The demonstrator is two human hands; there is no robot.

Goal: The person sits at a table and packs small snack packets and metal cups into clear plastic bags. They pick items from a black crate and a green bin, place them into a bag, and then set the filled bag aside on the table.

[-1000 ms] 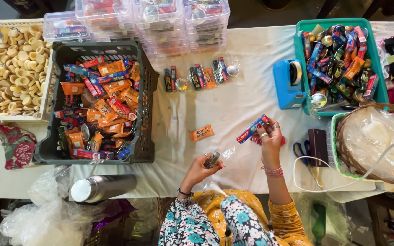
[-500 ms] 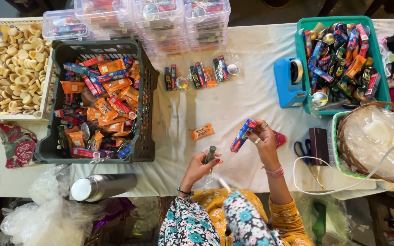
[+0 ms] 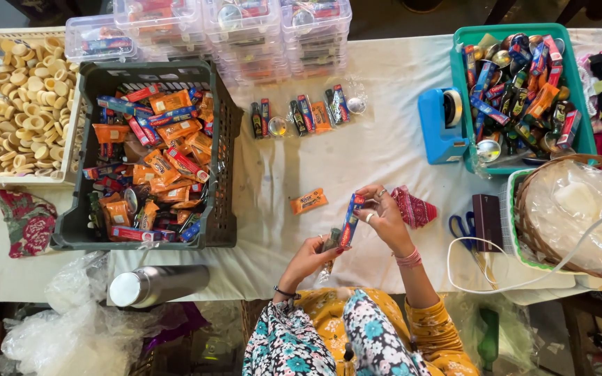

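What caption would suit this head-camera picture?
Seated at a white table, the right hand holds a blue snack bar, the left hand a small packet.

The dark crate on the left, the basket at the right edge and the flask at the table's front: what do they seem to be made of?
Dark crate: likely moulded plastic, matt grey, with slotted lattice walls.
Basket: looks like woven wicker, brown strands showing along its rim; a clear glossy plastic sheet lies inside it.
Flask: apparently brushed metal, silvery with soft highlights.
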